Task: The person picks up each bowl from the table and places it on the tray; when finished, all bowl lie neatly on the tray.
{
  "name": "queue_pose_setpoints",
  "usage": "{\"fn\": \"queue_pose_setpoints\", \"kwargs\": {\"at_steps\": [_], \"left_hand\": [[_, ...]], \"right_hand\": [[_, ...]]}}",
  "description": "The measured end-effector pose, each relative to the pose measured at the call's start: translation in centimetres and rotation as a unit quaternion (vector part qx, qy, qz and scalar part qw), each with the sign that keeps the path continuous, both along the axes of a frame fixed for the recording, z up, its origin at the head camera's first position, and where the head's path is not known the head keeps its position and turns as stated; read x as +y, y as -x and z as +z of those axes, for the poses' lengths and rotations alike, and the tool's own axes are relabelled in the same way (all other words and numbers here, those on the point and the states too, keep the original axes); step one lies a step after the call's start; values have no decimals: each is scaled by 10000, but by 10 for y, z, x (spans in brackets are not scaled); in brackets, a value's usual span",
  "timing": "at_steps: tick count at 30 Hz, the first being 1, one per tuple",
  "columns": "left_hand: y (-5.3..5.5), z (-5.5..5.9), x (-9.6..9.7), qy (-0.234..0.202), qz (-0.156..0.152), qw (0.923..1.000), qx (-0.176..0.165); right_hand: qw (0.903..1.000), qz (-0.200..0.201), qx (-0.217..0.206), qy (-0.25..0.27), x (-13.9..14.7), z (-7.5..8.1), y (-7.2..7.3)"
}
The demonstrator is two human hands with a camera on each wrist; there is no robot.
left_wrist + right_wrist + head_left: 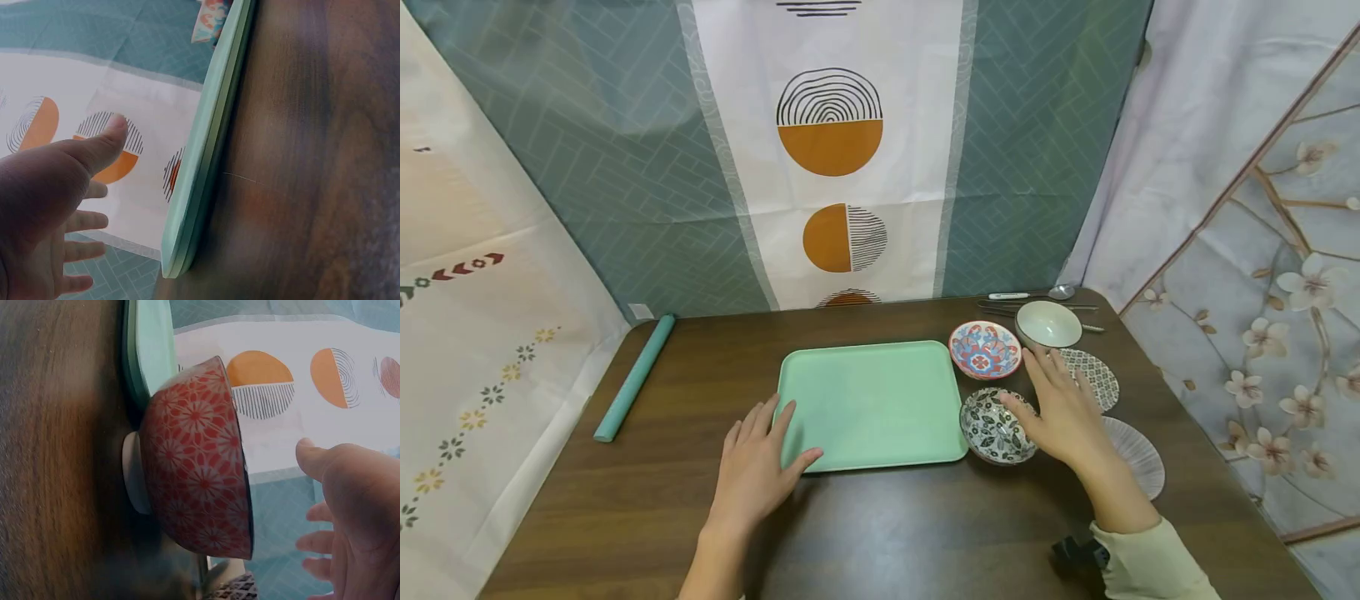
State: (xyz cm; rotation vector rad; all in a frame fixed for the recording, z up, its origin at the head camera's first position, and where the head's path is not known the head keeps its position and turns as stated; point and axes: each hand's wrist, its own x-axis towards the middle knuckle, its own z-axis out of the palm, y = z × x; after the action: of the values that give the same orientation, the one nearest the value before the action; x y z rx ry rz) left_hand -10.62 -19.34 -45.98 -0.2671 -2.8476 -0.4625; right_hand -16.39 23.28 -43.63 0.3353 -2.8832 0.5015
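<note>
A pale green tray [872,408] lies on the wooden table. My left hand [752,471] hovers by its front left corner, fingers spread and holding nothing; in the left wrist view the thumb stands apart from the tray's edge. Over the right-hand dishes is my right hand [1063,412], fingers extended, nothing in its grasp. Nearest to it is a bowl with a black-and-white floral inside [992,425]. The right wrist view shows a bowl's red, flower-patterned outside [197,469], apart from the thumb. Behind sits a red-and-blue patterned bowl [985,350].
A pale bowl [1048,325] stands at the back right, with a spoon [1062,292] and thin utensils behind it. Two plates, one patterned [1097,379] and one greyish [1138,458], lie partly behind the right hand and forearm. A turquoise roll [636,379] lies at left.
</note>
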Motion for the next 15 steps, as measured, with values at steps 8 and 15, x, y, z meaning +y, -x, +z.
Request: {"fn": "queue_pose_setpoints", "kwargs": {"at_steps": [8, 15], "left_hand": [[-1, -6, -7, -804, -103, 9966, 124], [3, -25, -18, -1779, 229, 9822, -556]], "right_hand": [[9975, 222, 399, 534, 20, 2, -10], [9934, -2, 590, 987, 42, 1, -20]]}}
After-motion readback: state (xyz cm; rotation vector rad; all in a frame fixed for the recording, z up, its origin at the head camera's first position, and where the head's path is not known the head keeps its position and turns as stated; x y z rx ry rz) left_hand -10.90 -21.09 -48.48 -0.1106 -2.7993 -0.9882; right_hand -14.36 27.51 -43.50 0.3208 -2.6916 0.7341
